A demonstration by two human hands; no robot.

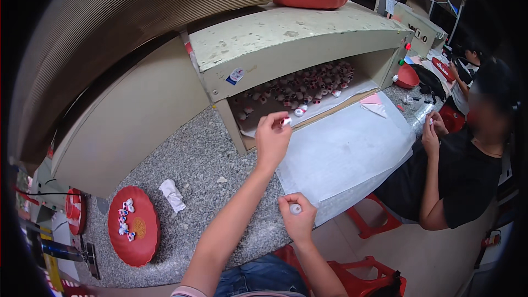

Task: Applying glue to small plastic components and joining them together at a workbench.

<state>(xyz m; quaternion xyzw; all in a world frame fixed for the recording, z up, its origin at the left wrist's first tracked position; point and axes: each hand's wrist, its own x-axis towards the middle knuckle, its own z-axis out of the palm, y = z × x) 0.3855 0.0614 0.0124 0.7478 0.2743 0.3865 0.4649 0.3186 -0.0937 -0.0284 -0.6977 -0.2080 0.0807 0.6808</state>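
Mostly smooth, rounded white figurines (311,87)

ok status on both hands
Left hand pinching small mostly white piece before open cream boxy cabinet. Right hand gripping small rounded white piece. Nothing visibly blocking.

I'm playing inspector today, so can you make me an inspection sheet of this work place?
Surface: speckled grey counter, partly covered by a white sheet.
Job's things: many small white figures inside the pale box; some on a red plate.
Clutter: crumpled white scrap beside the plate.
Fingers: left fingers hold a small white-and-red piece before the box opening; right fingers hold a whitish round piece.
Cables: thin dark cable at far left.
Surroundings: a co-worker in black at right; red stools below.
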